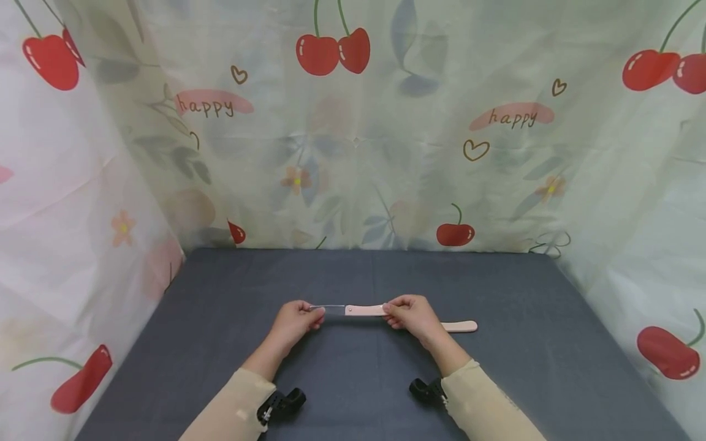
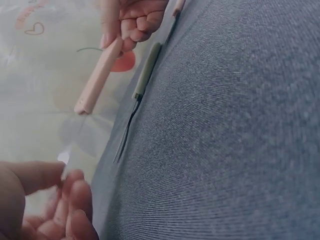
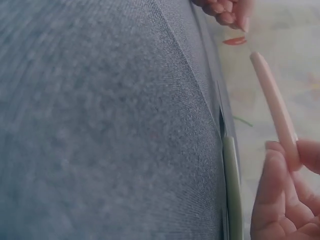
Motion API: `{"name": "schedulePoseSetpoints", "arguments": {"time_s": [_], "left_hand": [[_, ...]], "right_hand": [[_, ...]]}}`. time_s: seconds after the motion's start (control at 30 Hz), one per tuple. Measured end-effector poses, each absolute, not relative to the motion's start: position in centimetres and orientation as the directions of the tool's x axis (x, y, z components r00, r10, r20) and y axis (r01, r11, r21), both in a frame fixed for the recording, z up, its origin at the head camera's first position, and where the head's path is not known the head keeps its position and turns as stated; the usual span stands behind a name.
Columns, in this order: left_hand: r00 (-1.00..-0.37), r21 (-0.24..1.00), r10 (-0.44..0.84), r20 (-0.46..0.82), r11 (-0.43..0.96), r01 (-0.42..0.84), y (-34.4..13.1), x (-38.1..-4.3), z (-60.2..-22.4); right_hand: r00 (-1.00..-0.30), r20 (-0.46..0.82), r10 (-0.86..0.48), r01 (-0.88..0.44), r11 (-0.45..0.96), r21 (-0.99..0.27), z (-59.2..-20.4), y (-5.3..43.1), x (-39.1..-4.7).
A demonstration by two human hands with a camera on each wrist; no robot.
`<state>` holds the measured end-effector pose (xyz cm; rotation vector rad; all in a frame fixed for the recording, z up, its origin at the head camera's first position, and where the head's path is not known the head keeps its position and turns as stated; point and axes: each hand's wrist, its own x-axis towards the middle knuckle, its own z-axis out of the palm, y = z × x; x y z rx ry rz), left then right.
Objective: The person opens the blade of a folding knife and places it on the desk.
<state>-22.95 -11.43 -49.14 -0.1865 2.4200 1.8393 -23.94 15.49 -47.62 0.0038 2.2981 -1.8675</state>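
Note:
A knife with a pale pink handle (image 1: 365, 310) and a thin shiny blade (image 1: 334, 310) is held level above the dark cloth, blade to the left. My left hand (image 1: 296, 321) pinches the blade near its tip between thumb and fingers. At the handle's far end, my right hand (image 1: 412, 316) pinches it, also seen as the right hand (image 3: 290, 200) in the right wrist view. Behind it a second pink handle (image 1: 460, 326) lies on the table, its other end hidden by the hand. A green-handled piece (image 2: 148, 70) with a dark, thin front part lies on the cloth in the left wrist view.
Dark grey cloth (image 1: 353, 380) covers the table. Patterned curtains with cherries (image 1: 353, 153) stand at the back and both sides. Black wrist mounts (image 1: 281, 404) are strapped at both sleeves.

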Motion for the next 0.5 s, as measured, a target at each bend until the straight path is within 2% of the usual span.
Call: {"name": "schedulePoseSetpoints", "arguments": {"time_s": [0.23,0.5], "left_hand": [[-0.978,0.926,-0.114,-0.172,0.319,-0.2,-11.8,-22.6,-48.9],[-0.969,0.882,-0.123,-0.213,0.402,-0.245,-12.4,-22.4,-48.9]], "right_hand": [[-0.976,-0.176,-0.131,0.14,0.245,-0.959,-47.8,14.7,-23.6],[-0.973,-0.198,-0.118,0.148,0.34,-0.929,-47.8,13.6,-23.3]]}}
